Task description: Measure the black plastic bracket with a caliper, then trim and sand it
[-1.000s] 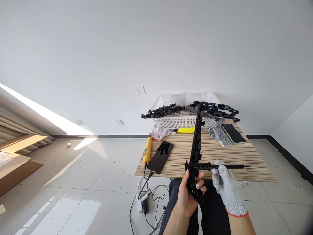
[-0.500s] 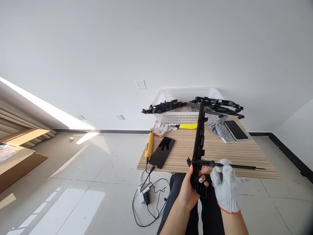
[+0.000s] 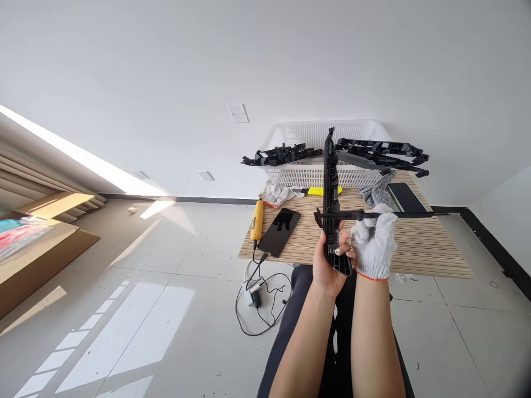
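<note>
My left hand [image 3: 327,271], bare, is wrapped round the lower end of a long black plastic trim piece [image 3: 331,188], ribbed and lined with clips, which stands upright in the view. A slim black bar [image 3: 350,215] lies crosswise over this piece, with a hooked left end and a thin tip at the right. My right hand [image 3: 374,246], in a white knitted glove with an orange cuff edge, is closed on the bar just right of the crossing. The gloved fingers partly hide the bar. Both hands are over the table's near edge, close together.
Behind stands a white basket [image 3: 302,176] with black plastic parts [image 3: 381,149] across it. On the table [image 3: 418,243] lie a yellow corded tool [image 3: 257,220], phones [image 3: 281,231], a glove [image 3: 279,194], a yellow-handled knife [image 3: 317,191] and a grey cloth [image 3: 376,192]. Cables [image 3: 259,298] lie on the floor.
Both hands have moved up and away from my body, carrying the trim piece and the bar. The trim piece looks turned a little. The view has tilted down.
</note>
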Demonstrator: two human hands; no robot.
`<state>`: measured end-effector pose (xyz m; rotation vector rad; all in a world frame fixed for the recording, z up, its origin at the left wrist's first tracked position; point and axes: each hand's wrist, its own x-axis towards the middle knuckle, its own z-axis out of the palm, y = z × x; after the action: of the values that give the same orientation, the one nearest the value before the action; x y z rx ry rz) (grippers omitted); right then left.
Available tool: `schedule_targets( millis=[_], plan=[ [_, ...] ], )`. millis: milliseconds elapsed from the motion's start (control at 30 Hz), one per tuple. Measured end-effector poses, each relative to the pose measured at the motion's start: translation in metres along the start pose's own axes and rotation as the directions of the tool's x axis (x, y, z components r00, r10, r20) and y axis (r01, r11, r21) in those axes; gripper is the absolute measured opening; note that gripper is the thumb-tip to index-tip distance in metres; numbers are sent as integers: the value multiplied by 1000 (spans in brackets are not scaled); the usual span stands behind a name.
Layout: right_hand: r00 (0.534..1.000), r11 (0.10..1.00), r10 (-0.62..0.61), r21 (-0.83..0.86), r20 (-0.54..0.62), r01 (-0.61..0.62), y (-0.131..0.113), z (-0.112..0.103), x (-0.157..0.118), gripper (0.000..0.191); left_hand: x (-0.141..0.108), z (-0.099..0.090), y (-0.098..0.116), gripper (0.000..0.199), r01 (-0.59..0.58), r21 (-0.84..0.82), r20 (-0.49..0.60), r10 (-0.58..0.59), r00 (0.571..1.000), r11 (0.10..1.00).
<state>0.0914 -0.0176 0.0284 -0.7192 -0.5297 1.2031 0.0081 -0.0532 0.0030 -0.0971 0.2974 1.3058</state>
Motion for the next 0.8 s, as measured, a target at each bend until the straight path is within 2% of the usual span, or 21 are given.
schedule_targets(
  millis=[100,233,333,433,533,667,800],
  plan=[
    [1000,999,-25,45,18,25,3,-4,10,44,10,3,4,30,-86,74,-7,87,996,993],
    [983,988,138,-55,-118,-145,13,-23,4,42,12,-13,7,27,-159,273,10,163,987,949],
    [968,973,154,-139,-198,-183,17,-26,-1,41,6,-21,8,36,-149,315,70,133,989,938],
    [974,971,72,-210,-212,-118,16,-25,-3,41,3,-22,10,54,-110,319,76,91,993,941],
    [987,962,42,-260,-156,-82,8,-29,-6,38,2,-19,12,62,-59,273,29,53,998,960],
    [993,948,107,-308,52,-86,-3,-46,-12,32,-1,-16,16,58,27,227,22,-33,999,973],
    [982,956,183,-242,54,-165,-2,-60,-12,37,-3,-16,18,59,81,248,25,-90,996,965]
  ],
)
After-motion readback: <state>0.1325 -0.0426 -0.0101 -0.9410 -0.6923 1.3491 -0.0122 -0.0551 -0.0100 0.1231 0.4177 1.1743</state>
